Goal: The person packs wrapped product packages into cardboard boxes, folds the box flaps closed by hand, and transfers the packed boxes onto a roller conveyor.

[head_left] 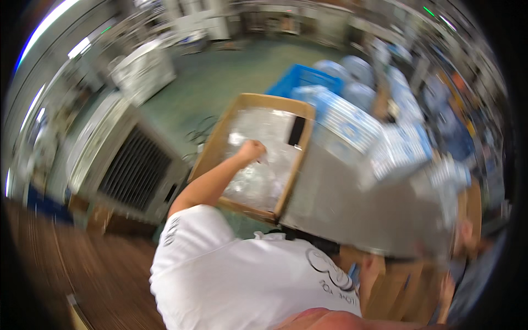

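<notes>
My left hand (pixel 252 150) is over an open cardboard box (pixel 197 164), its fingers closed in a pinch on a clear plastic bag. More shiny clear plastic bags (pixel 250 187) fill the box in a flat layer. On top of them, at the box's right side, lies a flat black rectangle (pixel 296 131). At the lower right, beside my white shirt, what looks like my right hand (pixel 372 269) is near brown cardboard (pixel 399 289) and a small blue thing (pixel 353 270). Blur hides its fingers, so I cannot tell what it holds.
Right of the box is a grey metal tabletop (pixel 341 203) with blue-and-white striped packages (pixel 352 121) and a blue crate (pixel 291 81) beyond. Another person's hand (pixel 466 231) shows at far right. A louvred air cooler (pixel 129 165) and a white wrapped bundle (pixel 144 71) stand left.
</notes>
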`<state>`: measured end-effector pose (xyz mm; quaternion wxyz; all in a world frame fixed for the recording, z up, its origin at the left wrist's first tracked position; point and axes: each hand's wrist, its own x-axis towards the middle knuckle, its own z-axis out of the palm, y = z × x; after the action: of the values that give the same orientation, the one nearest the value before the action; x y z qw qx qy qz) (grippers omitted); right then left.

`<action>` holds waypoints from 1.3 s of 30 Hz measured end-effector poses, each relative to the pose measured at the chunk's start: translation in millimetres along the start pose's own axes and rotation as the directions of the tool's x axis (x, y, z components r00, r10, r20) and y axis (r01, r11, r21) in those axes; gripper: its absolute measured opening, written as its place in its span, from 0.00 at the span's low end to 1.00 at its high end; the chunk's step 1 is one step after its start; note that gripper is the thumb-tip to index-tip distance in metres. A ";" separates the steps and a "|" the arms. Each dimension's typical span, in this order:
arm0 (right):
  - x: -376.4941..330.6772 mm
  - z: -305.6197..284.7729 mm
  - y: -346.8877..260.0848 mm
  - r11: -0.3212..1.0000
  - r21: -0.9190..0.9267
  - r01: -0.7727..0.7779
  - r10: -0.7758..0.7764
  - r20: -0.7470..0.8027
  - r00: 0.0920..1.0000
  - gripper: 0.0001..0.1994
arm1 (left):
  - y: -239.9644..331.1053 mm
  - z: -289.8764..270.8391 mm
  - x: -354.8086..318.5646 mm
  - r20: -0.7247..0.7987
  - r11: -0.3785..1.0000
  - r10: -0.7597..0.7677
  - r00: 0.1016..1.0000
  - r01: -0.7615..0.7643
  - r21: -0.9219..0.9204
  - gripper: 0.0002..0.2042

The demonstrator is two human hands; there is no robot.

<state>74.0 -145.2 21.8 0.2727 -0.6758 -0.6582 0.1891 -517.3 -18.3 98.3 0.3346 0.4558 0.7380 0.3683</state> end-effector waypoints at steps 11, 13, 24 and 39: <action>24.1 -30.3 -167.4 0.262 0.954 -0.144 0.206 0.090 0.974 0.41 | 211.8 301.6 -180.7 0.383 0.725 0.447 0.808 -0.077 -0.685 0.08; 12.5 -34.6 -146.2 0.313 0.947 0.074 0.345 -0.186 0.920 0.38 | 209.0 336.2 -208.1 0.440 0.711 0.495 0.749 -0.058 -0.701 0.08; -144.9 -111.3 -52.4 0.012 0.998 0.063 0.463 -0.062 0.884 0.24 | 219.7 387.2 -269.5 0.941 0.892 0.335 -0.045 0.336 -0.301 0.13; -141.8 -70.5 -24.9 0.900 0.318 -0.298 0.430 -0.763 0.482 0.06 | 176.9 376.4 -203.0 0.932 0.928 0.313 -0.185 -0.152 -0.341 0.19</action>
<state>89.0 -294.8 77.5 0.5463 -0.7875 -0.2818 -0.0456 -56.4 -59.7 90.6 0.7219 0.6821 0.1162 -0.0058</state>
